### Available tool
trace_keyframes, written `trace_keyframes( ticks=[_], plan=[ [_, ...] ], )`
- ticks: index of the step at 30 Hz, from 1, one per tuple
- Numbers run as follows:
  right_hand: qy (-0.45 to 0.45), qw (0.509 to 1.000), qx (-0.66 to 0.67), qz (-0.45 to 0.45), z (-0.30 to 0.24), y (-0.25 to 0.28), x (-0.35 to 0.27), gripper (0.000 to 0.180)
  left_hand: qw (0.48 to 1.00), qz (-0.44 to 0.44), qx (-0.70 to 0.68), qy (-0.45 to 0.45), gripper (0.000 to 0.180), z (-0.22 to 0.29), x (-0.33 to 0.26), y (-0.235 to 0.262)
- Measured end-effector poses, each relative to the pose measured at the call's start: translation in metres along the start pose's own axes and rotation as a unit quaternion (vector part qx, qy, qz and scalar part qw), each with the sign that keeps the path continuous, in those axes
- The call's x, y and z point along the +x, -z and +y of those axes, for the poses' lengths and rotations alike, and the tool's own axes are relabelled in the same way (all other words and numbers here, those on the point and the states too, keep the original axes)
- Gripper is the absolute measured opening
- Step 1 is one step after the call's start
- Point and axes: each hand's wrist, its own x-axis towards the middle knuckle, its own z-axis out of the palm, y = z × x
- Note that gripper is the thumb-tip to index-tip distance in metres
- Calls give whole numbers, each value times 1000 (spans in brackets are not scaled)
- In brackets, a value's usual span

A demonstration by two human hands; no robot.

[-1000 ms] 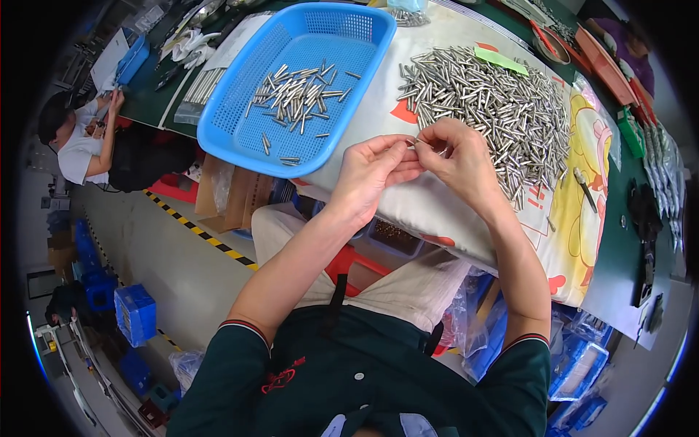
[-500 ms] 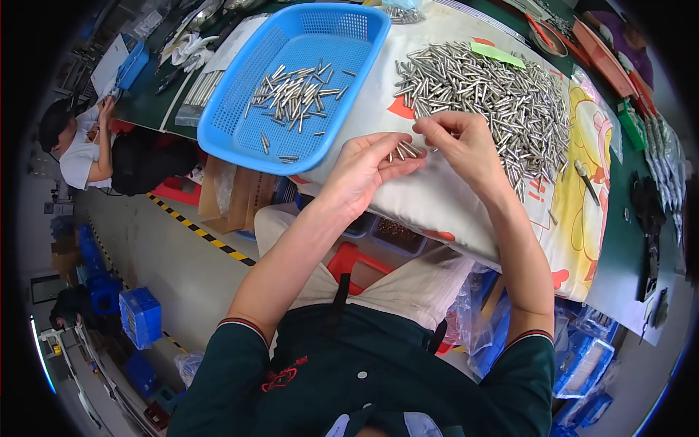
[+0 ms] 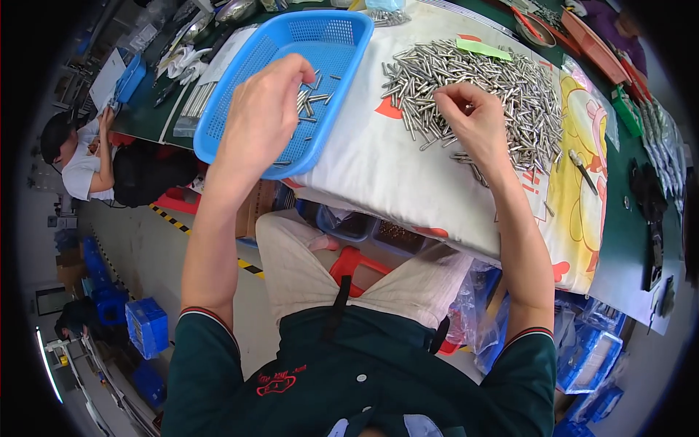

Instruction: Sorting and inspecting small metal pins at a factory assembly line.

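My left hand (image 3: 263, 109) is over the blue perforated plastic basket (image 3: 209, 131), its back turned up and the fingers curled down. The back of the hand hides most of the fingers and whatever they may hold. Short silvery metal pins (image 3: 309, 104) lie in the basket beside it, partly covered by the hand. At the left edge of a large heap of similar metal pins (image 3: 510, 102), my right hand (image 3: 477, 120) is closed, with thumb and index finger drawn together. What sits between those fingertips, if anything, cannot be made out.
A pale printed cloth (image 3: 378, 175) covers the table under the heap, and a green paper strip (image 3: 483, 49) lies on top. A knife-like tool (image 3: 583, 172) rests to the right. Red trays (image 3: 593, 45) stand at the back right. Another person (image 3: 84, 153) sits at the left.
My left hand, which held several pins near the table's front edge, has moved left over the basket and turned palm down. My right hand has shifted right and slightly up to the heap.
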Motion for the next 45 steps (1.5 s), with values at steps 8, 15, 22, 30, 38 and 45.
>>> trace_keyframes(
  ticks=[8,15,22,30,38,45],
  plan=[
    [143,955,-238,-101,1,-4,-8,8,962,31,267,-41,12,-50,2,5],
    [128,928,-332,-112,-4,-10,-14,9,989,-23,-58,-132,21,45,-24,-70],
    [81,961,-245,-97,-7,-1,-11,10,992,11,-33,-121,33,19,-24,-133],
    [68,974,-161,-145,-17,18,-6,16,991,-3,-71,-112,32,16,-37,-121],
    [106,965,-181,-157,-8,22,-5,12,981,-14,-30,-190,28,9,-22,-123],
    [-5,961,-183,-208,-21,23,-7,14,977,-43,13,-207,22,7,-23,-116]
  ],
)
